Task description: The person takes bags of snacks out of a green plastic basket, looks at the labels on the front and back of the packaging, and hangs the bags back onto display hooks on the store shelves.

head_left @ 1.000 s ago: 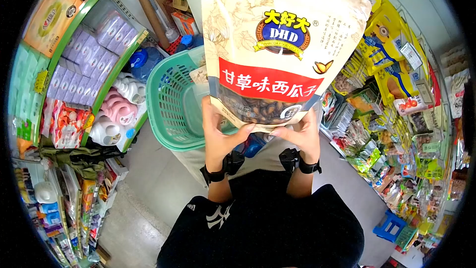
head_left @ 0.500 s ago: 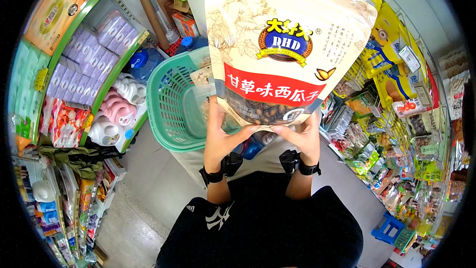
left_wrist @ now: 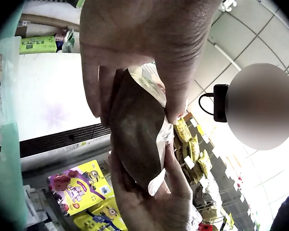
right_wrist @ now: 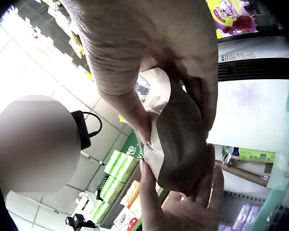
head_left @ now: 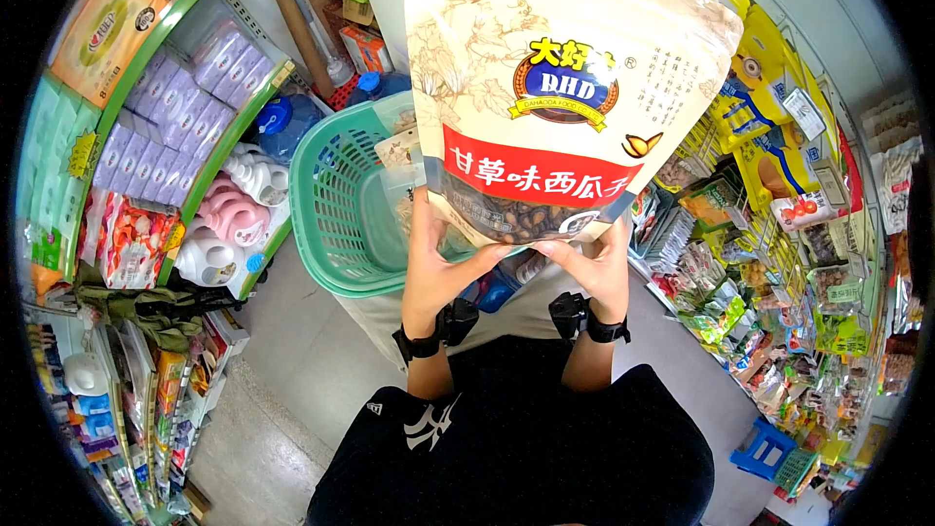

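Both hands hold up a large cream pouch of watermelon seeds, its front turned toward the head camera. A red band crosses it, and dark seeds show through a window near its bottom. My left hand grips the lower left corner, thumb on the front and fingers behind. At the lower right corner my right hand grips it the same way, the thumb tips close together at the bottom edge. Both wrist views look up at the pouch's dark bottom fold, pinched between thumbs and fingers.
Behind the pouch's left side stands a green plastic basket with some packages inside. Shelves of purple tissue packs and detergent bottles line the left. Racks of hanging snack bags run along the right. A blue stool is on the floor.
The pouch has shifted slightly right and down in the head view, its top tipping a little. Both hands keep their grip on its lower corners.
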Motion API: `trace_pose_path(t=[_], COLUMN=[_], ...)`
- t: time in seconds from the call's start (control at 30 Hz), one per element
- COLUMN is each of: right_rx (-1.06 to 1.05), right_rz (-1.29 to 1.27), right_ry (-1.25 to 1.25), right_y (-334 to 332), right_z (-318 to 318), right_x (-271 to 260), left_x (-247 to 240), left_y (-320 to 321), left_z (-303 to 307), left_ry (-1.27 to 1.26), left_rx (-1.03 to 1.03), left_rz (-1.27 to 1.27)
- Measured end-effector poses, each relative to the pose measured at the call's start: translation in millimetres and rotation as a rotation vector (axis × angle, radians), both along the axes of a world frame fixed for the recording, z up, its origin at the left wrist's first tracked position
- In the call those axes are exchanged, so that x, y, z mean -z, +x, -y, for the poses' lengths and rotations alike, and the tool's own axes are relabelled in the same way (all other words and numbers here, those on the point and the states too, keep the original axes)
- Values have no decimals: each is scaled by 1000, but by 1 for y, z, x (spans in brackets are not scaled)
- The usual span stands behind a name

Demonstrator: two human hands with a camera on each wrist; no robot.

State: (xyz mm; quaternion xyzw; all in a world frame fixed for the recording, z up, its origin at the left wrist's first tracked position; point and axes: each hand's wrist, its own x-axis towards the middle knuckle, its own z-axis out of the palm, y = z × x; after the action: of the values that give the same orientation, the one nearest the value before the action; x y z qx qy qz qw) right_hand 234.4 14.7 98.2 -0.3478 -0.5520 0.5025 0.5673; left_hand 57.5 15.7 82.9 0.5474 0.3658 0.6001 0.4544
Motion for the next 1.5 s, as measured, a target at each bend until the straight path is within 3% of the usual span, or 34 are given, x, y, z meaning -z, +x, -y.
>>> trace_pose_path(t=[0.53, 1.13, 1.2, 1.33, 1.43, 1.5], right_rx=[8, 44, 75, 74, 92, 85], right_rz=[63, -93, -114, -180, -259, -188], right_ry=[-11, -23, -1, -2, 8, 12], right_y=[3, -2, -4, -7, -11, -7], right_z=[-2, -3, -3, -3, -3, -4], right_x=[1, 9, 10, 8, 6, 12], left_x=[-6, 1, -6, 9, 9, -1], left_y=[6, 4, 12, 14, 12, 13], left_z=[4, 1, 1, 0, 5, 13], left_ry=[-64, -27, 38, 18, -78, -296], left_rx=[-9, -28, -91, -127, -150, -93], left_rz=[100, 53, 219, 255, 220, 250])
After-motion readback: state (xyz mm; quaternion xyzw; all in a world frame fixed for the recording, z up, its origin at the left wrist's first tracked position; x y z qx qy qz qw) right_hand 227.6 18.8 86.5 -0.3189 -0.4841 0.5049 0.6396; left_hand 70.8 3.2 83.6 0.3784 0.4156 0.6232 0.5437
